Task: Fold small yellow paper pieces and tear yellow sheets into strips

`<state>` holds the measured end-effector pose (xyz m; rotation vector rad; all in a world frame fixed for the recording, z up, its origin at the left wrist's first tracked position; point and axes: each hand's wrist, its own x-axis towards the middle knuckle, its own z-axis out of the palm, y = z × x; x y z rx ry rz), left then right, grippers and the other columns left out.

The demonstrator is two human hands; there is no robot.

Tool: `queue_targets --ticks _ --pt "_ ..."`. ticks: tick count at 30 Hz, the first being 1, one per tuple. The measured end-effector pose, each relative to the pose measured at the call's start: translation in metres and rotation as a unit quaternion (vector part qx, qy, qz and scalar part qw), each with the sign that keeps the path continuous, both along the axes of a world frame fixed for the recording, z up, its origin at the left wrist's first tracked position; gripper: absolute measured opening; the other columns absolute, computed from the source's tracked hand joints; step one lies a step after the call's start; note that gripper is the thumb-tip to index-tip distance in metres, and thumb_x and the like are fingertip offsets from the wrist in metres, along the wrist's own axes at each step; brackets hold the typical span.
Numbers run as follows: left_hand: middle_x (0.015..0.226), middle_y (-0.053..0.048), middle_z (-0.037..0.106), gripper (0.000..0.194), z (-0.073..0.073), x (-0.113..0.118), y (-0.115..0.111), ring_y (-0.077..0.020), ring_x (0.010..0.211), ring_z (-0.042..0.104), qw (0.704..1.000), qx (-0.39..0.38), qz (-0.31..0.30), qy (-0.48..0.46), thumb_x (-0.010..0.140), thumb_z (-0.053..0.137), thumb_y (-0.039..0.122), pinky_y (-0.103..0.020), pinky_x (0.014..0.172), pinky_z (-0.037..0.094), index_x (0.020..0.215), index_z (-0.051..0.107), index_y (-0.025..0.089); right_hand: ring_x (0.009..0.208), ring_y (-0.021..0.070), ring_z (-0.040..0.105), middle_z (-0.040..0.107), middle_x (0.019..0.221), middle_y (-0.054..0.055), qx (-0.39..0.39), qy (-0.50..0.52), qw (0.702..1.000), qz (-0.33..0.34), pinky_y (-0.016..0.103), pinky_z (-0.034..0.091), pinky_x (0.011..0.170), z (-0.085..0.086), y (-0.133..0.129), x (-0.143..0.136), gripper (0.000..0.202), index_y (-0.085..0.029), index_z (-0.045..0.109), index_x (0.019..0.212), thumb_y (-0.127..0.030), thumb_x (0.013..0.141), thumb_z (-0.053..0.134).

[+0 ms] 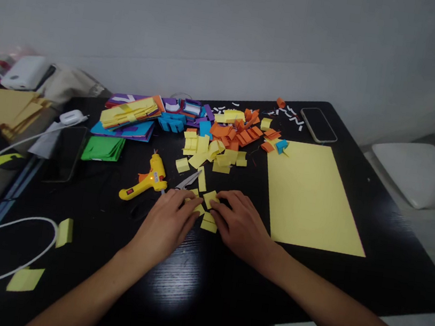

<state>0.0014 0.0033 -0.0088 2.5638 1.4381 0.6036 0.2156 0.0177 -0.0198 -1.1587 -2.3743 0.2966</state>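
Small creased pieces of yellow paper lie in front of me on the black table, between my two hands. With fingers bent together, my left hand [169, 221] holds a yellow paper piece [199, 210], partly covered by the fingertips. My right hand [243, 228] pinches the edge of another yellow paper piece [209, 199] between thumb and fingers. A folded yellow piece [209, 222] lies just below, beside the right thumb. Scissors [188, 180] rest behind my left hand, their handles partly hidden. To the left lies a yellow glue gun [145, 179].
Behind the hands are loose yellow strips [197, 157] and a heap of orange paper pieces [241, 133]. A large yellow sheet [313, 198] covers the right side, near a phone [319, 125]. Folded green paper [103, 148], colored stacks [131, 113] and a white cable [52, 226] occupy the left.
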Motion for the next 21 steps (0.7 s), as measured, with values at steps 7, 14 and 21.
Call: queue_targets --ticks 7,14,21 --pt "0.152 -0.014 0.056 0.044 -0.004 0.006 -0.001 -0.0378 0.138 0.048 0.996 0.009 -0.043 0.081 0.1 0.054 0.013 -0.058 0.107 0.045 0.144 0.057 0.018 0.108 0.029 0.062 0.071 0.114 0.015 -0.009 0.016 1.0 -0.004 0.046 0.054 0.089 -0.004 0.002 0.0 0.023 -0.015 0.073 0.11 -0.021 0.104 0.052" --pt "0.148 -0.013 0.06 0.039 -0.007 0.013 0.002 -0.0377 0.137 0.051 0.997 -0.005 -0.031 0.065 0.101 0.052 0.015 -0.059 0.112 0.043 0.139 0.061 0.017 0.108 0.0292 0.062 0.072 0.112 0.013 -0.037 0.044 0.998 -0.009 0.048 0.055 0.093 -0.004 0.004 0.001 0.019 -0.017 0.074 0.109 -0.018 0.099 0.058" --pt "0.142 -0.017 0.061 0.04 -0.016 0.007 0.005 -0.034 0.134 0.055 0.999 0.001 -0.031 -0.01 0.1 0.051 0.012 -0.055 0.11 0.05 0.139 0.059 0.016 0.106 0.0286 0.067 0.074 0.11 0.013 -0.054 0.012 0.998 -0.003 0.047 0.056 0.095 0.003 0.004 0.0 0.018 -0.015 0.073 0.11 -0.013 0.096 0.061"
